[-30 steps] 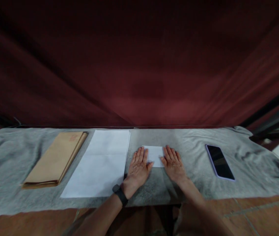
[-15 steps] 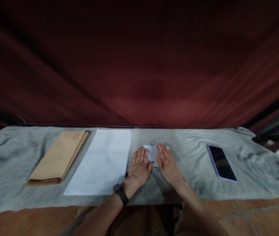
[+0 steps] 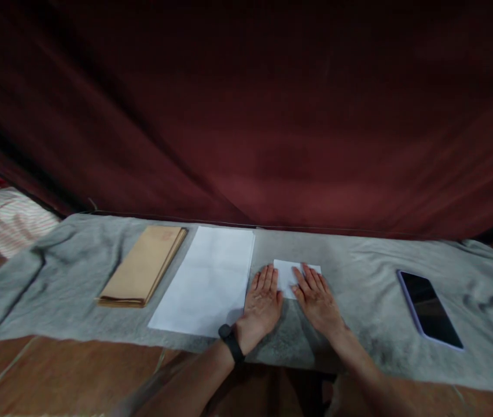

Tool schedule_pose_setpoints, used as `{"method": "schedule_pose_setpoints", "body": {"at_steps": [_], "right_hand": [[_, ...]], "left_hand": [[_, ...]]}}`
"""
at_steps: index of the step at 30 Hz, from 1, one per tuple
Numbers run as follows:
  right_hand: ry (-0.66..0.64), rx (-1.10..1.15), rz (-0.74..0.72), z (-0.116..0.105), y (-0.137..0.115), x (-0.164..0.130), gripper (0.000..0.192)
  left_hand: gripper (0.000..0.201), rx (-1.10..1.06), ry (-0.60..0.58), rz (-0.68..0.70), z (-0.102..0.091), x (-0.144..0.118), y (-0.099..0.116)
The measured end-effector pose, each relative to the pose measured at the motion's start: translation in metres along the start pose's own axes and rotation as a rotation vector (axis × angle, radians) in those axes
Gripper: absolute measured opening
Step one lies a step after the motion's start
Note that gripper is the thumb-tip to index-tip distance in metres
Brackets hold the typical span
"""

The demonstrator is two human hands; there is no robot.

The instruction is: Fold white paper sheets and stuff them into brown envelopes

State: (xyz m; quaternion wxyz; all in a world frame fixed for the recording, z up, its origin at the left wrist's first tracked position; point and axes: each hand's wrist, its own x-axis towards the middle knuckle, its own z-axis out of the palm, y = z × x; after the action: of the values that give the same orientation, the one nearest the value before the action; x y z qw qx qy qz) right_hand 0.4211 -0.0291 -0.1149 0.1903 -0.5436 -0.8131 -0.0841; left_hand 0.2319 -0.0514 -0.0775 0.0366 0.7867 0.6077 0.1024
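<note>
A small white folded paper (image 3: pixel 287 277) lies flat on the grey cloth. My left hand (image 3: pixel 264 298), with a black watch on its wrist, rests palm down at the paper's left edge, fingers stretched out. On the paper's right part lies my right hand (image 3: pixel 316 298), also flat with fingers extended, covering some of it. Just left of my hands is a stack of large white sheets (image 3: pixel 209 281). Farther left sits a pile of brown envelopes (image 3: pixel 142 263).
To the right, a phone (image 3: pixel 429 307) in a purple case lies screen up. The grey cloth (image 3: pixel 368 289) covers the work surface. A dark red curtain (image 3: pixel 272 145) hangs behind it. Striped fabric (image 3: pixel 14 220) is at the far left, and tiled floor (image 3: pixel 68 370) shows in front.
The view has turned left and tilted, so everything appears shifted right. My left hand sits more at the paper's edge, and more of the paper shows between my hands.
</note>
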Motion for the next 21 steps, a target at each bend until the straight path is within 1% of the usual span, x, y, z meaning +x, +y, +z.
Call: {"method": "schedule_pose_setpoints", "body": {"at_steps": [3, 5, 7, 8, 10, 11, 13, 14, 16, 17, 18, 19, 20, 21], "right_hand": [[-0.014, -0.005, -0.009, 0.003, 0.003, -0.001, 0.053], [-0.027, -0.012, -0.015, 0.004, 0.003, -0.001, 0.053], [-0.035, -0.017, -0.015, 0.006, 0.004, -0.002, 0.053], [-0.037, -0.018, -0.013, 0.008, 0.004, -0.003, 0.053], [-0.037, -0.015, -0.001, 0.011, 0.006, -0.004, 0.054], [-0.037, -0.013, 0.005, 0.012, 0.006, -0.005, 0.055], [-0.039, -0.011, 0.013, 0.015, 0.008, -0.006, 0.056], [-0.043, -0.01, 0.011, 0.016, 0.009, -0.007, 0.056], [-0.055, -0.013, 0.004, 0.019, 0.011, -0.007, 0.057], [-0.06, -0.018, 0.001, 0.02, 0.011, -0.007, 0.057], [-0.064, -0.025, 0.0, 0.021, 0.012, -0.008, 0.057], [-0.066, -0.032, 0.002, 0.022, 0.013, -0.008, 0.058], [-0.067, -0.038, 0.005, 0.023, 0.013, -0.008, 0.059], [-0.065, -0.041, 0.007, 0.024, 0.013, -0.008, 0.059]], "left_hand": [[0.053, -0.02, -0.027, 0.011, -0.013, -0.002, -0.006], [0.048, -0.045, -0.041, 0.052, -0.029, 0.0, -0.015], [0.045, -0.066, -0.005, 0.077, -0.051, 0.006, -0.033], [0.045, -0.059, 0.054, 0.047, -0.064, 0.01, -0.046], [0.049, -0.011, 0.185, -0.104, -0.088, 0.015, -0.08], [0.052, 0.026, 0.237, -0.207, -0.099, 0.015, -0.1], [0.059, 0.124, 0.294, -0.448, -0.116, 0.007, -0.145], [0.064, 0.171, 0.293, -0.559, -0.123, 0.0, -0.168], [0.07, 0.239, 0.268, -0.794, -0.132, -0.019, -0.209], [0.071, 0.243, 0.231, -0.891, -0.136, -0.03, -0.225], [0.072, 0.211, 0.152, -0.981, -0.139, -0.04, -0.238], [0.073, 0.149, 0.051, -1.051, -0.142, -0.048, -0.248], [0.073, 0.105, -0.017, -1.077, -0.144, -0.054, -0.255], [0.073, 0.091, -0.055, -1.082, -0.146, -0.058, -0.259]]}}
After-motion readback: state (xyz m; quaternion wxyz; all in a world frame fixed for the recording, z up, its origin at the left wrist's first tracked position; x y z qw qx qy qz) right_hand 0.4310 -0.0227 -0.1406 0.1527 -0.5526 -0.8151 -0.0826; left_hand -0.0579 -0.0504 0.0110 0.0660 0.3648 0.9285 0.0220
